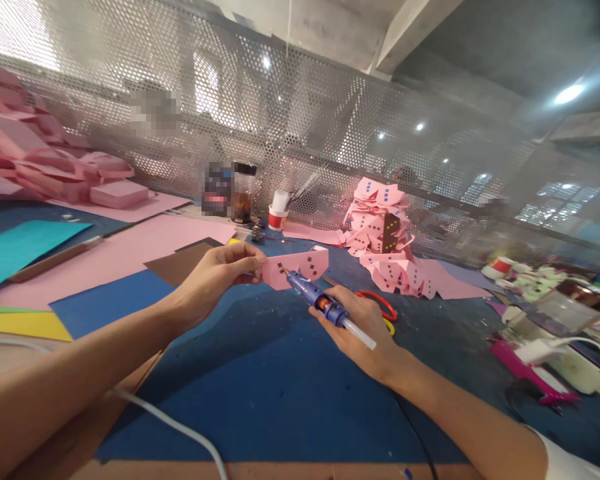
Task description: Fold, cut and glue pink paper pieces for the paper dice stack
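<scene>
Between thumb and fingers, my left hand (230, 267) pinches the left end of a pink paper strip (295, 265) with small dark squares on it. My right hand (363, 327) is wrapped round a blue hot glue gun (317, 298). A whitish glue stick (359, 333) sticks out of the gun's rear. The nozzle points up and left at the strip, close to a dark square; whether it touches cannot be made out. Beyond my right hand stands a pile of folded pink paper pieces (380, 223) with blue, dark and yellow squares. Scissors with red handles (380, 303) lie partly behind that hand.
Blue, pink, brown and yellow sheets lie at left, with a blue sheet (140, 300) beside my left forearm. A lidded jar (243, 193) and a red-white paper cup (278, 217) stand by the perforated metal screen (320, 133). A white cable (175, 423) crosses the front left.
</scene>
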The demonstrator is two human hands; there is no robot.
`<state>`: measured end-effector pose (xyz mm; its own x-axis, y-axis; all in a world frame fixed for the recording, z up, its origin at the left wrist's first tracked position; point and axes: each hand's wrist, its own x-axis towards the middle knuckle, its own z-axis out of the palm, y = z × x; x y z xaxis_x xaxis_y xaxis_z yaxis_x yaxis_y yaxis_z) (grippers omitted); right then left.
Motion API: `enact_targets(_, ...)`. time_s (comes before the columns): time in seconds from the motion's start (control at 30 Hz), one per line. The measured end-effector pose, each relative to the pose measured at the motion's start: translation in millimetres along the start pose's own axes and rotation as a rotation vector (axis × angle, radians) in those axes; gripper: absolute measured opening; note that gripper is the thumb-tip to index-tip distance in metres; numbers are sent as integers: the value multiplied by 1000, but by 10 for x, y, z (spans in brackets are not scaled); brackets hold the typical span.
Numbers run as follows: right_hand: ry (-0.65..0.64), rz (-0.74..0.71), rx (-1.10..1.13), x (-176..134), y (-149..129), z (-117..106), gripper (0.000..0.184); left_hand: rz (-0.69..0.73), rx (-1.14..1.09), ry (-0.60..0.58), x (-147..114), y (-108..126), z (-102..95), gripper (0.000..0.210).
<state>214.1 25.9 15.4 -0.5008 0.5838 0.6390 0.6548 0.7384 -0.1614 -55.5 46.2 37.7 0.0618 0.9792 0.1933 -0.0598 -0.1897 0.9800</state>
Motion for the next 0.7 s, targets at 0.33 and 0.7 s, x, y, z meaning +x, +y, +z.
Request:
enact_targets(0.33, -2, 0, 17, -16, -8, 0, 17, 1, -16, 6, 5, -11, -1, 15)
enact_targets(0.7, -26, 3, 11, -28, 7, 22, 15, -7, -2, 6, -10, 12, -6, 17)
